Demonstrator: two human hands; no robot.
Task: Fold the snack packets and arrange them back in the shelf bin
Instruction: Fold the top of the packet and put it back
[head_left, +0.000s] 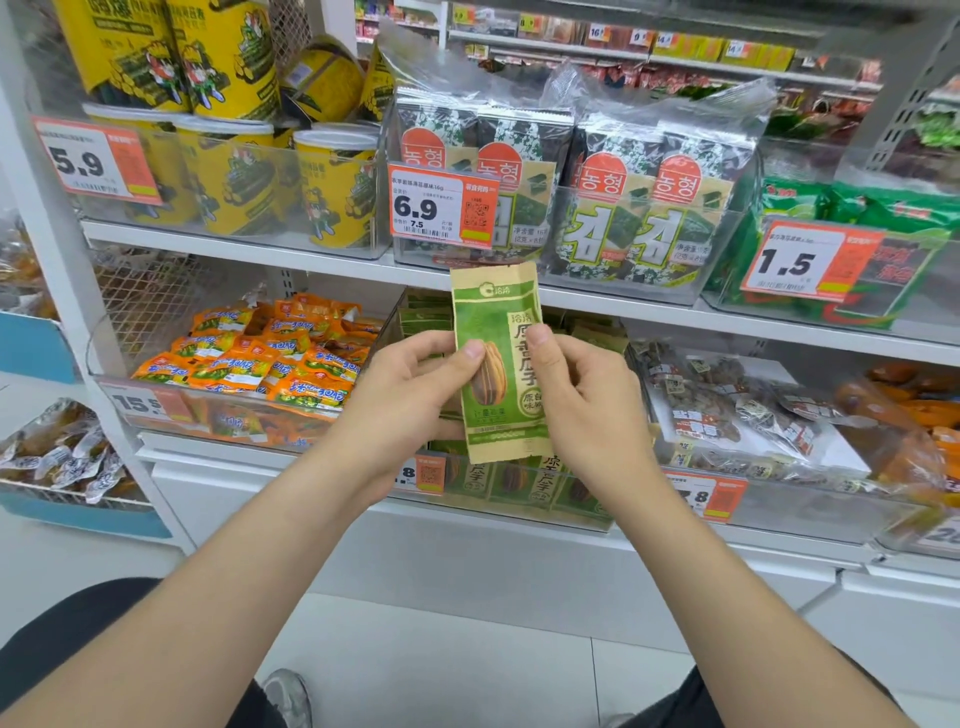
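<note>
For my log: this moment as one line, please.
left hand, right hand: pinch upright green paper seed packet; place: near clear plastic bin

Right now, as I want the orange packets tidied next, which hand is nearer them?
Left. The left hand pinches the left edge of the green packet, just right of the orange packets. The right hand pinches its other edge, farther off.

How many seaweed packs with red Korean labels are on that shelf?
4 seaweed packs, side by side on the upper shelf: far left, centre-left, centre-right, far right. More may be hidden behind them.
</note>
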